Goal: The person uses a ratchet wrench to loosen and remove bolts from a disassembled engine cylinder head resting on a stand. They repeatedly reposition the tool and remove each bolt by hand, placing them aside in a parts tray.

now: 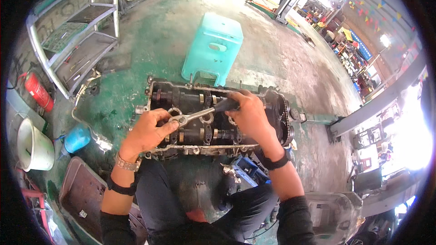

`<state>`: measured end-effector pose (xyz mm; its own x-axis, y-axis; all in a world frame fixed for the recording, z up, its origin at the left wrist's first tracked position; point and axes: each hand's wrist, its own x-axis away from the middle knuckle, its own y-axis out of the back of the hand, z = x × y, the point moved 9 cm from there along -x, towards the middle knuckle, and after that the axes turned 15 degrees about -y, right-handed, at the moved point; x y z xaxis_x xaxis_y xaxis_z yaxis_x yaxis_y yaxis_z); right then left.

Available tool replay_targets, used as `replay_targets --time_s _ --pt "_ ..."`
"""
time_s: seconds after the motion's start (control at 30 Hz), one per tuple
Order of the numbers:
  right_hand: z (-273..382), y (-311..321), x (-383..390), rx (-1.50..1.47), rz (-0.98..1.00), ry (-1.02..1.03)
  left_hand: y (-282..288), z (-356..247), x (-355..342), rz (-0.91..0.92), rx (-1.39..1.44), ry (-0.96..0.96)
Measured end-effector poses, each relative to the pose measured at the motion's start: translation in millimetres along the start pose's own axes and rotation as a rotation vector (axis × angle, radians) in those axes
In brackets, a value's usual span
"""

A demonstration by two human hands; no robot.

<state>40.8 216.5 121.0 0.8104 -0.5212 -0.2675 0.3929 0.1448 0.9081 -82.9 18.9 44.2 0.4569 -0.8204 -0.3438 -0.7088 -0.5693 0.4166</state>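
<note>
An engine cylinder head lies in front of me, its camshafts exposed and a timing chain at its right end. Across its middle I hold a ratchet wrench with a dark handle. My right hand is wrapped round the handle. At the other end, my left hand grips the ratchet's head between thumb and fingers. Whatever sits below the ratchet head is hidden by the left hand.
A turquoise plastic stool stands just beyond the engine. To the left are a metal shelf rack, a red fire extinguisher, a white bucket and a brown tray. A blue crate sits near my knees.
</note>
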Motion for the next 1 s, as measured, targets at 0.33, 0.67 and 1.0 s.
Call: replay_targets --time_s 0.33,0.67,1.0 --pt "51 -46 -99 -0.313 0.223 -0.039 -2 0 3 -0.138 0.002 -0.012" --pt "199 -118 -83 -0.116 0.349 0.302 -4 -11 17 -0.457 -0.118 -0.06" --pt "253 -118 8 -0.231 0.436 0.692 -13 8 53 -0.44 -0.174 -0.19"
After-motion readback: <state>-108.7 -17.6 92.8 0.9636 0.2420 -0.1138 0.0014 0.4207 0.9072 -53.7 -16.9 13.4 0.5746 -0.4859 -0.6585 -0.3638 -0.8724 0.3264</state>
